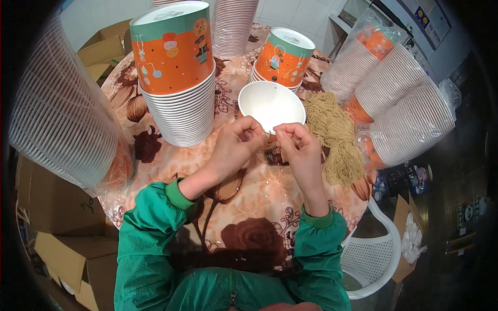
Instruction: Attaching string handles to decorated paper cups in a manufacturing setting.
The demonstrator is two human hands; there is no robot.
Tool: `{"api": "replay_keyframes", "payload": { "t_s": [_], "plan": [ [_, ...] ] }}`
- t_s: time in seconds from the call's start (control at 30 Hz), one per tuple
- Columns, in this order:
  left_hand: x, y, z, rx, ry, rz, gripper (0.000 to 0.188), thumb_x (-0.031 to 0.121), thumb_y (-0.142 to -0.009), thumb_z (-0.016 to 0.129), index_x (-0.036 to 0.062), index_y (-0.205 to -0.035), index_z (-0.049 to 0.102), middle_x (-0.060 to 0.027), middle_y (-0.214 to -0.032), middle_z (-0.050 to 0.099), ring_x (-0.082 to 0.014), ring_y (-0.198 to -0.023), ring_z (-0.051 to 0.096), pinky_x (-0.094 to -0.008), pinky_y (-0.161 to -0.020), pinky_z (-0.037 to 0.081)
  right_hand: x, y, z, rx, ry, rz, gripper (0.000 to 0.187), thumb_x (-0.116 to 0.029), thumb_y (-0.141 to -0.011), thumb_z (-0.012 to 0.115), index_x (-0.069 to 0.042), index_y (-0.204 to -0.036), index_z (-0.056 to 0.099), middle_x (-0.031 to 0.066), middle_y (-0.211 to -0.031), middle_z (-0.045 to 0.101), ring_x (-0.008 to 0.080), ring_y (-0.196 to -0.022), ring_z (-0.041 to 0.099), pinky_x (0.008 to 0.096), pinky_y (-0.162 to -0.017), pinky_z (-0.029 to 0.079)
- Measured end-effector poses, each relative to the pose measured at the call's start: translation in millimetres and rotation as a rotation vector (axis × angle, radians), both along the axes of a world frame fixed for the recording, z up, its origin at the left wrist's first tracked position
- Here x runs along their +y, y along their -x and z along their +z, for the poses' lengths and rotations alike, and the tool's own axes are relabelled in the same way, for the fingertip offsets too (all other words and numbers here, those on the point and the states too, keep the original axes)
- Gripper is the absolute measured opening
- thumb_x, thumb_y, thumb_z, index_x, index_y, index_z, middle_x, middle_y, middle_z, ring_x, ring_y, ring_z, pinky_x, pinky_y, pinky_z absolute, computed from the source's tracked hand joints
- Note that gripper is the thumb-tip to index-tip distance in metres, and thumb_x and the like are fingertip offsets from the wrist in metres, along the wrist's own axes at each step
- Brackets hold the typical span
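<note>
A paper bucket (270, 103) with a white inside lies tilted before me, its opening toward me and a small dark hole near its far rim. At its near rim, my left hand (239, 144) and my right hand (301, 153) each pinch a thin tan string (266, 136). Both sets of fingertips are closed and close together; the string's exact path between them is too fine to make out. Right of my right hand lies a loose skein of tan string (337, 137). Something dark, partly hidden, sits under the bucket and hands.
A tall stack of upside-down orange-and-green buckets (174, 78) stands left, a shorter stack (284, 57) behind the bucket. Bagged stacks (410, 119) lie right; another wrapped stack (67, 109) leans left. Cardboard boxes (78, 254) and a white plastic chair (371, 256) flank the flowered tablecloth (280, 192).
</note>
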State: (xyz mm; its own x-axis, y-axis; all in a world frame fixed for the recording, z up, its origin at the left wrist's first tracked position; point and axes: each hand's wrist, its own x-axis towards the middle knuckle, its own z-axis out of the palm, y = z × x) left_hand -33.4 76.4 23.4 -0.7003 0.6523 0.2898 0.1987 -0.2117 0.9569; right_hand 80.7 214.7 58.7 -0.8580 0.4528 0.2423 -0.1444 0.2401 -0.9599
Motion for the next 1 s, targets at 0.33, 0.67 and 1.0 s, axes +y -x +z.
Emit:
{"api": "replay_keyframes", "payload": {
  "t_s": [0.33,0.67,1.0],
  "plan": [
    [-5,-4,10,-0.535,-0.046,-0.299,0.004,0.005,-0.094,0.067,0.0031,-0.09,0.067,-0.0001,-0.082,0.066,-0.0053,-0.069,0.056,-0.0209,-0.061,0.044,-22,-13,-30,0.07,0.067,-0.005,0.016,-0.005,-0.103,0.058,-0.001,-0.117,0.053,0.005,-0.094,0.067,0.0075,-0.069,0.066,0.0188,-0.057,0.049],
    [-4,-4,9,-0.591,-0.011,-0.31,0.005,0.003,-0.095,0.065,0.0011,-0.096,0.069,-0.0022,-0.085,0.069,-0.0062,-0.068,0.058,-0.0205,-0.064,0.043,-18,-16,-46,0.146,0.064,-0.045,0.012,-0.003,-0.103,0.058,0.0,-0.114,0.058,0.0039,-0.091,0.066,0.0083,-0.076,0.067,0.0194,-0.064,0.051],
    [-1,-7,0,-0.356,-0.031,-0.313,0.008,0.005,-0.097,0.066,0.0031,-0.101,0.072,0.0014,-0.09,0.069,-0.0044,-0.075,0.058,-0.0214,-0.068,0.044,-18,-16,-49,0.223,-0.013,-0.092,0.009,-0.006,-0.102,0.063,-0.001,-0.109,0.067,0.0029,-0.095,0.067,0.0082,-0.077,0.066,0.0209,-0.067,0.051]
  ]
}}
